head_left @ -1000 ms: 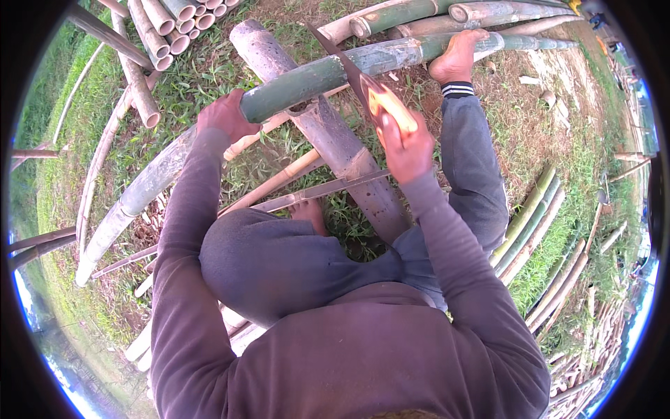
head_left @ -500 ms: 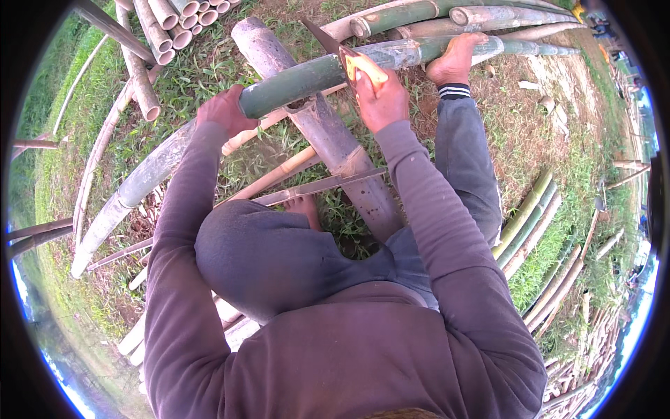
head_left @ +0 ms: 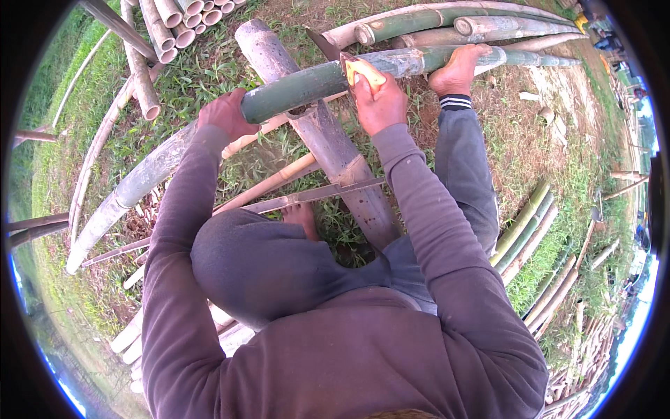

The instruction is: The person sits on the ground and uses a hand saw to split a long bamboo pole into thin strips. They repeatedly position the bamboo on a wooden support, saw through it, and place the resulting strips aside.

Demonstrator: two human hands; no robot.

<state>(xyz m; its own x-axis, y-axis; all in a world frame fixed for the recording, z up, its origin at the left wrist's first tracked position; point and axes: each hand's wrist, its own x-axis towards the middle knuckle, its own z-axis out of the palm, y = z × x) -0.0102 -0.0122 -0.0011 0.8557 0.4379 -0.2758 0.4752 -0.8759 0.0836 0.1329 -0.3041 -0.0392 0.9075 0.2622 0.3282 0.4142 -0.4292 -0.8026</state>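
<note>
A thick green bamboo pole (head_left: 296,89) lies crosswise in front of me, over a stout purplish-brown bamboo post (head_left: 338,150). My left hand (head_left: 227,116) is closed around the pole near where its green part meets a paler, whitish stretch. In my right hand (head_left: 382,110) is the yellow handle of a handsaw (head_left: 365,71), fingers wrapped round it. The dark blade crosses the pole, its tip showing on the far side. How deep the teeth sit cannot be seen. My bare foot (head_left: 453,70) rests on the pole, right of the saw.
Cut bamboo tubes (head_left: 174,21) are piled at the far left. More long poles (head_left: 481,26) lie behind the foot at far right. Several green and tan bamboo lengths (head_left: 523,227) lie on the grass at right. A thin bamboo strip (head_left: 314,195) crosses below the post.
The saw has shifted slightly toward me, with less blade showing beyond the pole. My left hand keeps its hold, and the whole view has moved a little.
</note>
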